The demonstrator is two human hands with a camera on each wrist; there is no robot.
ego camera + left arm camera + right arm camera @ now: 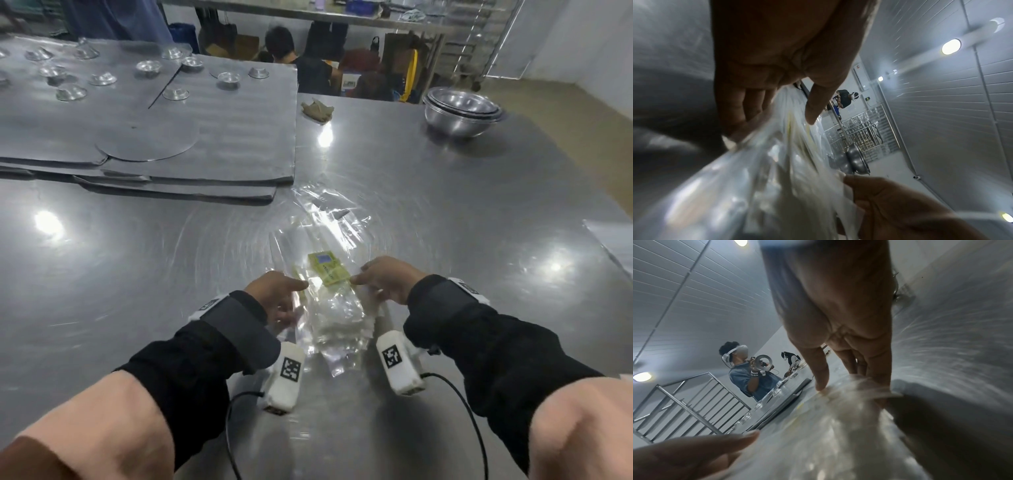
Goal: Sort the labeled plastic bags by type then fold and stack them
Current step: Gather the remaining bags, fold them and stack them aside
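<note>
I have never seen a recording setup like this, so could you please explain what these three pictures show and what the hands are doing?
No machine here: a person works bare-handed, wearing a head camera and one camera on each wrist. The head view looks down on a shiny steel table. The left hand and right hand each grip a side of a stack of clear plastic bags with a yellow-green label. The wrist views show the same fingers from below. Stacked steel bowls sit far right.
</note>
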